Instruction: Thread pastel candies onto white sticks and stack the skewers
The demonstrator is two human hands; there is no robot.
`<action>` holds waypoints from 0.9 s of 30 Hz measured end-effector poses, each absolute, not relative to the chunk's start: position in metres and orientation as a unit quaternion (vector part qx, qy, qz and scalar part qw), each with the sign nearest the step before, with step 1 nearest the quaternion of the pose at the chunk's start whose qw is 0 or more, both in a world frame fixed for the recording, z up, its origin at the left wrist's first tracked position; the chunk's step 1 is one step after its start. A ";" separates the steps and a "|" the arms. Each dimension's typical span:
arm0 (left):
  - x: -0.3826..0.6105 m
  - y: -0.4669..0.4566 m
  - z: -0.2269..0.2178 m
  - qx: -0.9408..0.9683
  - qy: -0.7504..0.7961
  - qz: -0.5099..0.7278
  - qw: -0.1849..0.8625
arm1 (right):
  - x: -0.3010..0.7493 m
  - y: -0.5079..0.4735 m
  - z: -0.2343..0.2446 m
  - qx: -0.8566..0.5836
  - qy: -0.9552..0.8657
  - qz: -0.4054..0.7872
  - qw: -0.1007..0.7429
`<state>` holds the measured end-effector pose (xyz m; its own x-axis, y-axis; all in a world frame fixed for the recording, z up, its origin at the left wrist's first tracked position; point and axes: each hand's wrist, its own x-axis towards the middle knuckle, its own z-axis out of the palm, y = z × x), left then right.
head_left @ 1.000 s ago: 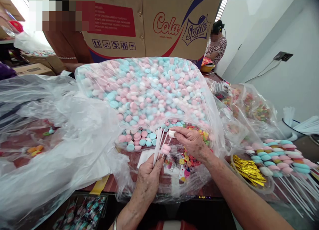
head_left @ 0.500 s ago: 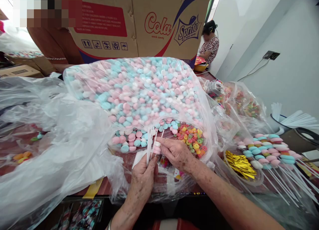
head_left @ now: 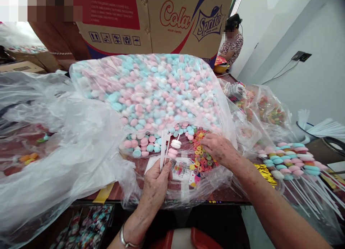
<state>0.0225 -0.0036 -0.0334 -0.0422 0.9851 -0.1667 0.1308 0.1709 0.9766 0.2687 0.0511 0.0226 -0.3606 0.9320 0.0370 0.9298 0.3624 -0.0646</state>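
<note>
Left hand point(head_left: 157, 179): fingers pinch white sticks point(head_left: 163, 148), one wearing puffs point(head_left: 176, 144), before the big bag point(head_left: 225, 114) | Right hand point(head_left: 219, 150): bent fingers at candy rings point(head_left: 199, 156), by the bag's near right corner; can't tell if pinching | Tip: best hold sticks still, touch rings softly

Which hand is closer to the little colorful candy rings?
The right one. The right hand is at the candy rings, its fingertips over them. The left hand is farther off, to their left, with white sticks in its grip.

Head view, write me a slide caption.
Left hand grips white sticks, one threaded with marshmallows; right hand is at the gummy rings.
</note>
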 end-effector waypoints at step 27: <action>0.021 -0.005 -0.026 0.516 0.558 0.414 0.500 | 0.241 0.067 0.010 -0.385 -0.919 -0.056 -0.064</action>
